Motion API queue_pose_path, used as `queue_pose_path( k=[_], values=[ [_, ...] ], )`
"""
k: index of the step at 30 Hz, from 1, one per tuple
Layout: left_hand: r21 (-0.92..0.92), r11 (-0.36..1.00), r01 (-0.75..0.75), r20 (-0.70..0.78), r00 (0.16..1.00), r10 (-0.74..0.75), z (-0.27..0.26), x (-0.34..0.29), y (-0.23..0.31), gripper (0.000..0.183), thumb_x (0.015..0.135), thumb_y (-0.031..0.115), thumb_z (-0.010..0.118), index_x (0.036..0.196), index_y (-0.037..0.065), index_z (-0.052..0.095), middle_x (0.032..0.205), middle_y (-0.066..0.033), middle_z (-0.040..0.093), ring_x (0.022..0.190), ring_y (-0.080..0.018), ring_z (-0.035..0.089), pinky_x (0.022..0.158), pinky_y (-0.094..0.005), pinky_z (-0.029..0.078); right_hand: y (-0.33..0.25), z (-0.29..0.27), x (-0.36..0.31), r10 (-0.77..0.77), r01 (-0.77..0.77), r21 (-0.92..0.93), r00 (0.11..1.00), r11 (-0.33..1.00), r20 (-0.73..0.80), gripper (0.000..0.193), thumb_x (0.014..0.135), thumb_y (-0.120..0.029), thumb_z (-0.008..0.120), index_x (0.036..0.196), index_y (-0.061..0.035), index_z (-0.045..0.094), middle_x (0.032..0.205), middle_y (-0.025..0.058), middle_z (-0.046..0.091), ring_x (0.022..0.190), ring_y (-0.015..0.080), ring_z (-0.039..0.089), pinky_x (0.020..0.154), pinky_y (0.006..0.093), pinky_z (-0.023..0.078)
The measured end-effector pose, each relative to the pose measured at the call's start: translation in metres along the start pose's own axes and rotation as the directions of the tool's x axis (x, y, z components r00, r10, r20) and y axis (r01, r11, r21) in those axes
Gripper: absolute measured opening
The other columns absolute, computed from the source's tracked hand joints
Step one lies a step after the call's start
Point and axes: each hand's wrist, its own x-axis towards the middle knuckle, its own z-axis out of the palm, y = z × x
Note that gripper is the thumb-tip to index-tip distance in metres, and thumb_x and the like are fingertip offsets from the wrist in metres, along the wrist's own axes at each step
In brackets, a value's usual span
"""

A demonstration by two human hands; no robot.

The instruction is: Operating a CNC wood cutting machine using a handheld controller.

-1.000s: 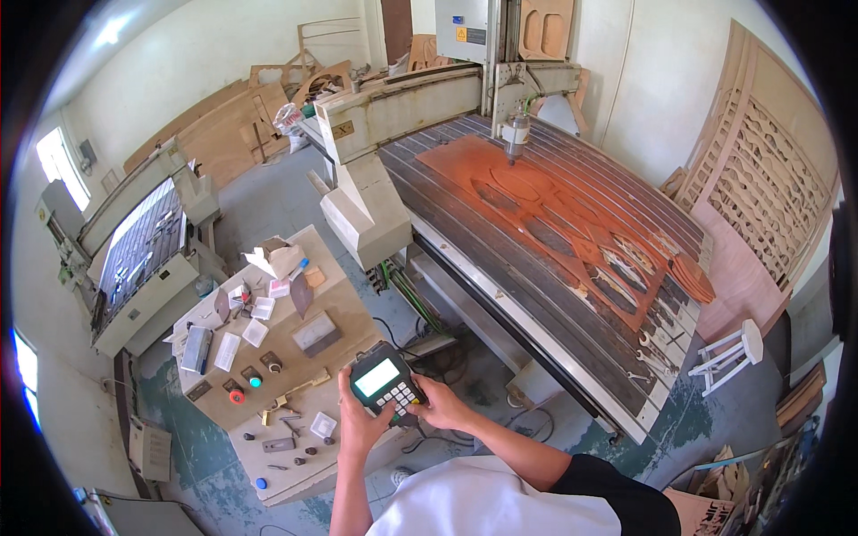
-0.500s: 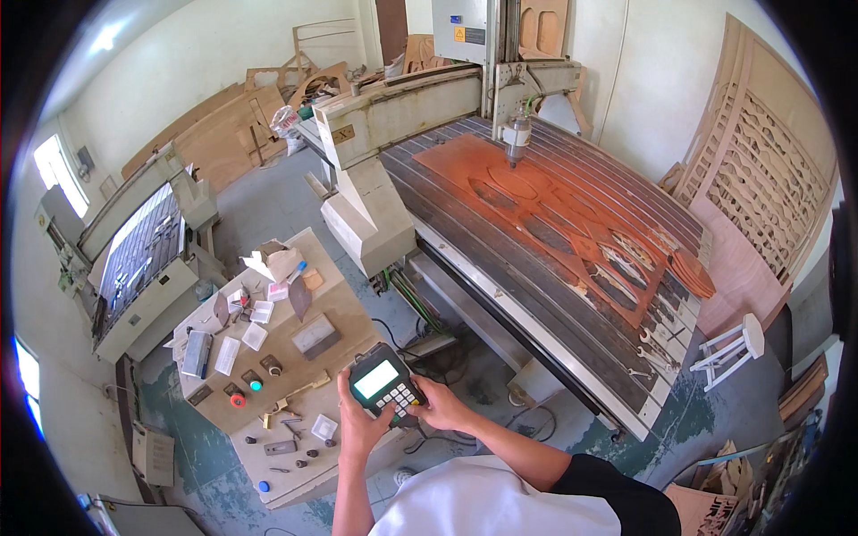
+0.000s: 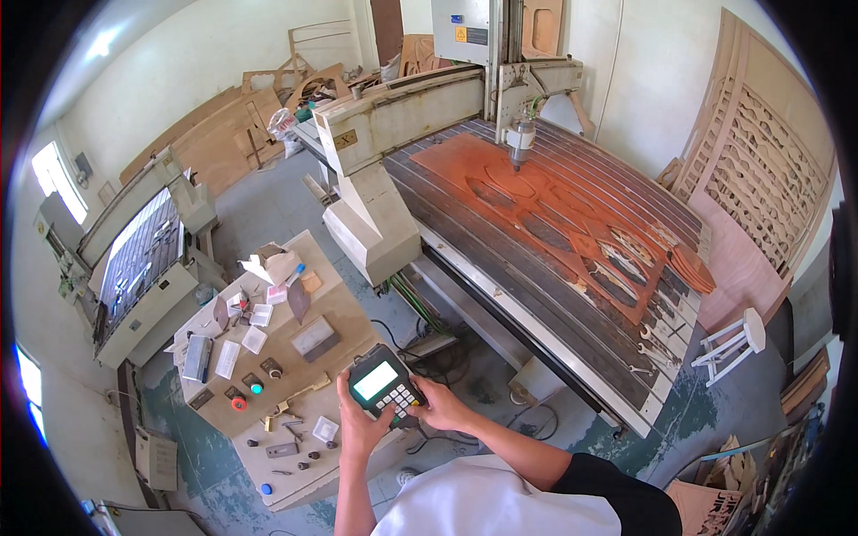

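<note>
A dark handheld controller (image 3: pixel 364 368) with a lit screen and pale keys is held low in the middle of the view. My left hand (image 3: pixel 359 431) wraps its left side, with the thumb over the lower keys. On the other side my right hand (image 3: pixel 440 406) grips the lower right edge, thumb beside the keypad. Beyond it stands a large routing machine, its spindle (image 3: pixel 520 138) hanging over a red-brown board (image 3: pixel 447 161) with oval cut-outs. The board lies on the slotted bed (image 3: pixel 429 204) under the gantry (image 3: pixel 407 112).
A bench (image 3: pixel 344 299) at left carries a grey block (image 3: pixel 315 339), push buttons (image 3: pixel 239 404), small boxes and loose tools. Wrenches (image 3: pixel 657 348) lie on the bed's near right end. A white stool (image 3: pixel 733 344) stands right. Cables (image 3: pixel 465 438) trail on the floor.
The gantry and spindle appear slightly farther right along the bed. The whole view has tilted a little. Both hands keep the same hold on the controller.
</note>
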Motion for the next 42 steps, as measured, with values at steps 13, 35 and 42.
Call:
queue_pose_path(
  k=[13, 35, 42],
  values=[
    [-0.002, 1.0, 0.014, 0.002, 1.0, -0.014, 0.0, 0.0, 0.002, 0.092, 0.067, 0.002, 0.077, 0.14, 0.002, 0.022, 0.113, -0.0244, 0.058, 0.104, -0.0358, 0.06, 0.093, -0.0422, 0.048, 0.005, 0.0, 0.001, 0.008, -0.007, -0.033, 1.0, 0.999, 0.027, 0.063, 0.081, -0.008, 0.074, 0.134, 0.0053, 0.042, 0.114, 0.0217, 0.062, 0.093, 0.0291, 0.067, 0.07, 0.0356, 0.057],
    [0.041, 0.999, -0.034, -0.016, 0.999, 0.034, 0.0, 0.0, 0.004, 0.092, 0.067, 0.0, 0.076, 0.14, 0.001, 0.02, 0.111, -0.0237, 0.06, 0.103, -0.0351, 0.062, 0.091, -0.0418, 0.049, -0.004, -0.002, 0.0, 0.031, -0.031, 0.021, 0.999, 0.999, 0.022, 0.056, 0.08, -0.007, 0.073, 0.129, 0.0025, 0.047, 0.111, 0.023, 0.062, 0.099, 0.0354, 0.065, 0.075, 0.0399, 0.056],
    [0.025, 0.999, -0.031, -0.011, 0.999, 0.031, 0.0, 0.001, 0.004, 0.094, 0.066, 0.0, 0.076, 0.141, 0.002, 0.02, 0.111, -0.024, 0.06, 0.102, -0.0356, 0.063, 0.091, -0.042, 0.049, 0.002, 0.0, 0.002, 0.014, -0.015, 0.019, 0.999, 1.0, 0.028, 0.055, 0.081, -0.007, 0.072, 0.128, 0.0028, 0.047, 0.109, 0.0225, 0.063, 0.096, 0.0349, 0.066, 0.074, 0.04, 0.057]
  ],
)
